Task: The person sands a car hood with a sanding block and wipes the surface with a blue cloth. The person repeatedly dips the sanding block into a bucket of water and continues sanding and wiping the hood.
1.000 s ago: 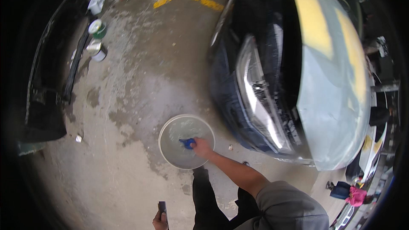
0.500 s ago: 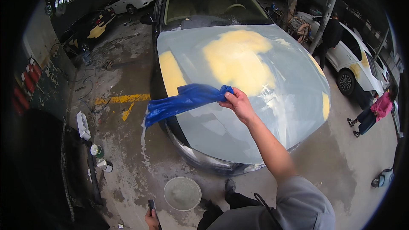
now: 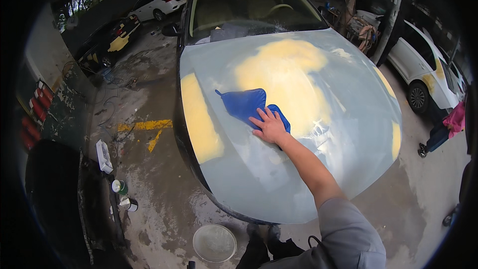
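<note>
Your right grip (image 3: 270,127) lies flat and spread, fingers open, palm pressing the blue cloth (image 3: 245,103) onto the sanded grey hood (image 3: 298,169) rather than clutching it. Most of the cloth runs up and to the left of the grip, its long axis slanting that way toward a pointed corner; only a small fold shows past the grip's right side. Beyond the cloth sits the large yellow filler patch (image 3: 281,72). Your left grip is out of view. Near your feet a round basin (image 3: 214,242) rests on the wet floor.
</note>
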Demonstrator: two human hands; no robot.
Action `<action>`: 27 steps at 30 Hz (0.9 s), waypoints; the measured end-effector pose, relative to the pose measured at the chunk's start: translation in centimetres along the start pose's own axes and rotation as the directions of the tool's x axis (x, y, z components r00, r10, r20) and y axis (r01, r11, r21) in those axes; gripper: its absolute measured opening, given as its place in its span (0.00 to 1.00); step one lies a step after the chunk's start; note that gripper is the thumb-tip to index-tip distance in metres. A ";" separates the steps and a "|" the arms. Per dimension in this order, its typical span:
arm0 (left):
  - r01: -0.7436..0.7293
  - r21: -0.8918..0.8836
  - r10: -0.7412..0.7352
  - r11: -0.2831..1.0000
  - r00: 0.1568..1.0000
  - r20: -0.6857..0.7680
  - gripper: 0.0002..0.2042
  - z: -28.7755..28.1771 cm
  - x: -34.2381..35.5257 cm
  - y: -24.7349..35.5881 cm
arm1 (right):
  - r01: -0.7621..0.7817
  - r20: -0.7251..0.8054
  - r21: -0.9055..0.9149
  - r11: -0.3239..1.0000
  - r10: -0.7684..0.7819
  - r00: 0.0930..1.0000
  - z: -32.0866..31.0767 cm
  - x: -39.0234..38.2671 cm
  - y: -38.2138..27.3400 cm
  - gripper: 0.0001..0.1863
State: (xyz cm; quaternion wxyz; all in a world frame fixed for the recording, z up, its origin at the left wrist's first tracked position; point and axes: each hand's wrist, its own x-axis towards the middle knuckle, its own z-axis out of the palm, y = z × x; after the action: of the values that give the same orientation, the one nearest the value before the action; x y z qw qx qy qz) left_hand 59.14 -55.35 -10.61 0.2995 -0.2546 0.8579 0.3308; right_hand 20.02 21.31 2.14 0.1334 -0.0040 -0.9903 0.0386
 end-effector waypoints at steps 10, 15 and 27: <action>0.053 0.022 -0.055 0.998 0.994 0.090 0.26 0.0 3.0 19.5 | 0.149 0.125 0.148 0.978 -0.168 0.978 9.5 22.5 -4.1 0.28; 0.032 0.054 -0.037 0.998 0.994 0.101 0.26 1.7 6.0 24.2 | -0.109 0.155 0.026 0.994 0.104 0.983 9.2 29.1 2.9 0.29; -0.044 0.139 0.025 0.989 0.990 0.136 0.26 7.8 4.5 29.7 | -0.703 -0.085 -0.050 0.710 0.698 0.711 1.2 11.1 35.4 0.30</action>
State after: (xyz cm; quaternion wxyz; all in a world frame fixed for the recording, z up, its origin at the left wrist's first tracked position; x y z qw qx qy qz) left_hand 39.86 -31.49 -6.04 0.3680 -0.1950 0.8614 0.2906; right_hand 8.92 56.69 1.22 0.1382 -0.3853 -0.9112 0.0470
